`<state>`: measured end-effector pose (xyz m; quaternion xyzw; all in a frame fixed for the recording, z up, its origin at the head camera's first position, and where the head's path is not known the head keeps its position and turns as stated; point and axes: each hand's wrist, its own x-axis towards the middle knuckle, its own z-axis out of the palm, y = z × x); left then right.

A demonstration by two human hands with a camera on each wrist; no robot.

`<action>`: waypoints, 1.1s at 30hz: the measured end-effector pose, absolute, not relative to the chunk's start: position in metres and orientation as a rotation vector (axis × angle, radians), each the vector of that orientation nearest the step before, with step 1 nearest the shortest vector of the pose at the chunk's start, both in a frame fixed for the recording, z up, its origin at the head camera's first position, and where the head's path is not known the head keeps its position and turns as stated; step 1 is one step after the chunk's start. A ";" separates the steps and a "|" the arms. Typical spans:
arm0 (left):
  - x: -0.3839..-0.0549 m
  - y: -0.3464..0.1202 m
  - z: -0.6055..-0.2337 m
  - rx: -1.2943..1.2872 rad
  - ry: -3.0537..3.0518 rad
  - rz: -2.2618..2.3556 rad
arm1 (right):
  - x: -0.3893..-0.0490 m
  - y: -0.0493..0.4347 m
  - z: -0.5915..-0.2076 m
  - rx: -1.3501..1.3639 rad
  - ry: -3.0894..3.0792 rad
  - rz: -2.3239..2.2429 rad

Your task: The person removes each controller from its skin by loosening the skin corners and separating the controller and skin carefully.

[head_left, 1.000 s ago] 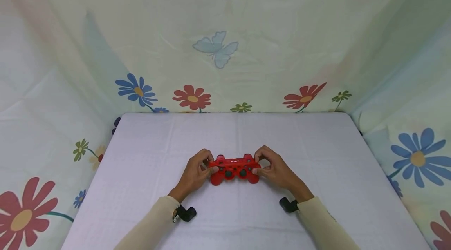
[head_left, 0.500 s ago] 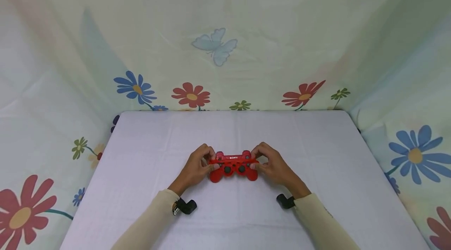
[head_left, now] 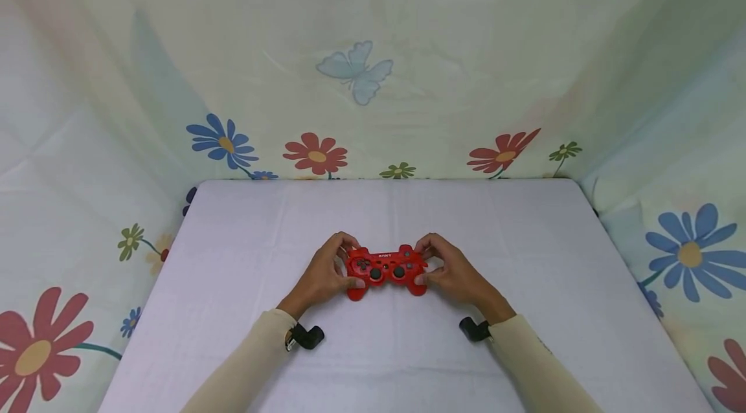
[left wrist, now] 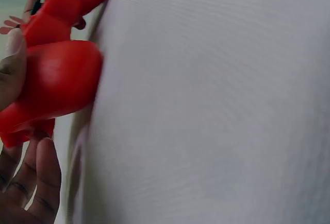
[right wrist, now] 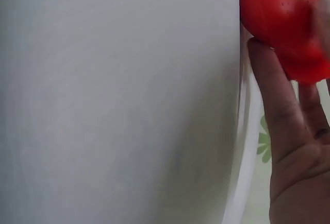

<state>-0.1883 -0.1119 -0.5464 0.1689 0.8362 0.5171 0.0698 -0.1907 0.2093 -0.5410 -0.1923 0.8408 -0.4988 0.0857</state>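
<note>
A red game controller (head_left: 386, 268) with dark thumbsticks and SONY lettering lies face up between the two hands in the head view. My left hand (head_left: 324, 272) grips its left end, thumb on the lower face and fingers at the upper edge. The right hand (head_left: 451, 270) holds the other end between thumb and fingers, where a thin red edge (head_left: 423, 264) stands out like a loose rim of a soft cover. Smooth red handles of the controller (left wrist: 64, 77) fill part of the left wrist view. In the right wrist view, fingers (right wrist: 273, 85) touch the handle's underside.
A white cloth covers the table (head_left: 386, 348). Behind it and at both sides hangs a pale curtain (head_left: 443, 63) printed with flowers and a butterfly. Each wrist wears a small black camera, one left (head_left: 309, 336) and one right (head_left: 473, 329).
A red strip stretched across the controller's upper face half a second ago no longer crosses it; the left buttons now show. The left thumb sits lower on the face. Both hands stay at the ends.
</note>
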 end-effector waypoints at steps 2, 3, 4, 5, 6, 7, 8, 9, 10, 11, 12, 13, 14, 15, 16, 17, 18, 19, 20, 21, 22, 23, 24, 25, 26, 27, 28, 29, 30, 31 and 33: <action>-0.189 -0.113 -0.549 0.521 2.508 1.537 | -0.193 0.210 -0.540 -0.551 2.496 -1.458; -0.190 -0.113 -0.550 0.524 2.506 1.529 | -0.195 0.210 -0.539 -0.541 2.498 -1.440; -0.191 -0.114 -0.551 0.524 2.503 1.525 | -0.197 0.210 -0.538 -0.531 2.496 -1.427; -0.192 -0.114 -0.551 0.525 2.501 1.524 | -0.199 0.210 -0.537 -0.520 2.495 -1.407; -0.193 -0.115 -0.550 0.521 2.497 1.520 | -0.201 0.210 -0.536 -0.512 2.491 -1.390; -0.194 -0.115 -0.550 0.522 2.496 1.512 | -0.204 0.211 -0.536 -0.507 2.483 -1.373; -0.195 -0.116 -0.551 0.522 2.497 1.499 | -0.206 0.211 -0.535 -0.503 2.470 -1.357; -0.196 -0.116 -0.550 0.522 2.500 1.482 | -0.209 0.212 -0.533 -0.498 2.452 -1.343; -0.198 -0.116 -0.550 0.528 2.502 1.465 | -0.212 0.212 -0.532 -0.495 2.436 -1.328; -0.199 -0.116 -0.550 0.532 2.505 1.448 | -0.214 0.213 -0.531 -0.493 2.425 -1.308; -0.199 -0.116 -0.549 0.532 2.508 1.431 | -0.217 0.213 -0.530 -0.493 2.413 -1.297; -0.200 -0.116 -0.548 0.534 2.511 1.414 | -0.219 0.214 -0.530 -0.494 2.399 -1.288; -0.201 -0.117 -0.548 0.537 2.515 1.399 | -0.222 0.214 -0.530 -0.496 2.389 -1.281; -0.201 -0.117 -0.547 0.539 2.517 1.387 | -0.224 0.215 -0.530 -0.492 2.384 -1.278; -0.202 -0.117 -0.547 0.539 2.520 1.378 | -0.225 0.215 -0.530 -0.491 2.379 -1.280; -0.202 -0.117 -0.547 0.536 2.523 1.371 | -0.227 0.216 -0.531 -0.491 2.373 -1.284; -0.202 -0.118 -0.547 0.535 2.528 1.365 | -0.228 0.216 -0.532 -0.492 2.366 -1.294; -0.202 -0.117 -0.547 0.540 2.532 1.361 | -0.228 0.216 -0.533 -0.497 2.361 -1.308; -0.201 -0.117 -0.547 0.540 2.534 1.361 | -0.228 0.217 -0.534 -0.498 2.360 -1.322; -0.201 -0.117 -0.547 0.538 2.535 1.363 | -0.227 0.217 -0.535 -0.495 2.359 -1.338; -0.201 -0.117 -0.548 0.537 2.536 1.365 | -0.226 0.217 -0.536 -0.501 2.361 -1.348; -0.200 -0.117 -0.548 0.537 2.534 1.372 | -0.225 0.217 -0.537 -0.506 2.363 -1.359; -0.200 -0.117 -0.548 0.536 2.530 1.382 | -0.224 0.216 -0.538 -0.507 2.369 -1.366; -0.199 -0.117 -0.549 0.531 2.523 1.394 | -0.222 0.216 -0.538 -0.504 2.380 -1.369; -0.199 -0.117 -0.549 0.522 2.516 1.407 | -0.220 0.216 -0.539 -0.498 2.392 -1.367; -0.199 -0.116 -0.549 0.515 2.508 1.421 | -0.218 0.215 -0.539 -0.487 2.400 -1.369; -0.198 -0.116 -0.550 0.508 2.500 1.436 | -0.216 0.215 -0.539 -0.476 2.408 -1.369; -0.198 -0.116 -0.551 0.500 2.494 1.451 | -0.214 0.214 -0.539 -0.460 2.415 -1.373; -0.198 -0.116 -0.551 0.491 2.489 1.462 | -0.212 0.214 -0.539 -0.444 2.425 -1.374; -0.198 -0.116 -0.552 0.483 2.487 1.467 | -0.211 0.213 -0.540 -0.431 2.432 -1.380; -0.198 -0.116 -0.554 0.469 2.485 1.471 | -0.209 0.213 -0.541 -0.412 2.430 -1.402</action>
